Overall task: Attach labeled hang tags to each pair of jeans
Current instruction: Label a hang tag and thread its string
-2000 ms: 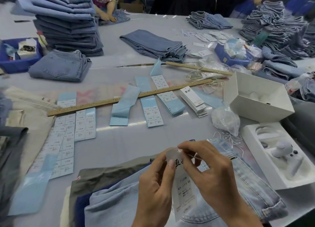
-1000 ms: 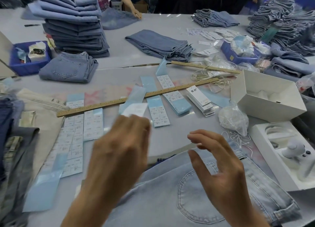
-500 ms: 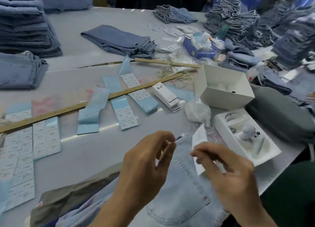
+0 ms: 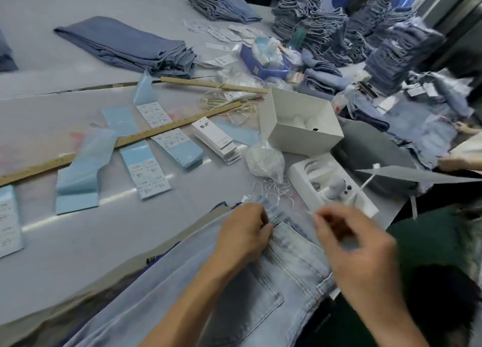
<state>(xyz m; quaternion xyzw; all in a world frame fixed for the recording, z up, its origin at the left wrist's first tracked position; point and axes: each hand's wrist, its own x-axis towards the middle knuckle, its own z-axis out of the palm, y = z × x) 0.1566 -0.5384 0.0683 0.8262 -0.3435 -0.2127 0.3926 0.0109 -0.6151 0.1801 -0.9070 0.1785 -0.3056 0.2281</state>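
Head view. Left hand (image 4: 243, 233) palm down on the light-wash jeans (image 4: 234, 289), fingers curled in and pinching the waistband edge near a belt loop; forearm running up from the lower edge, wrist straight. Right hand (image 4: 357, 250) raised just above the waistband, blurred, thumb and forefinger drawn close together as if nipping something thin; whether a string or tag sits between them, cannot tell. Right forearm coming in from the lower right corner, back of the hand toward the camera. Hands near each other, apart, with the waistband between.

Jeans spread flat at the near edge of the grey table (image 4: 78, 242), back pocket up, lying over darker garments. Beyond the hands, loose white strings (image 4: 273, 190) beside a clear plastic bag (image 4: 264, 161). Stack of white hang tags (image 4: 216, 140) farther back, next to a long wooden ruler (image 4: 125, 140) lying across blue-backed label sheets (image 4: 146, 172). Open white box (image 4: 300, 122) right of the tags, a second white tray (image 4: 331, 187) nearer. Folded denim piles (image 4: 339, 31) along the far side.
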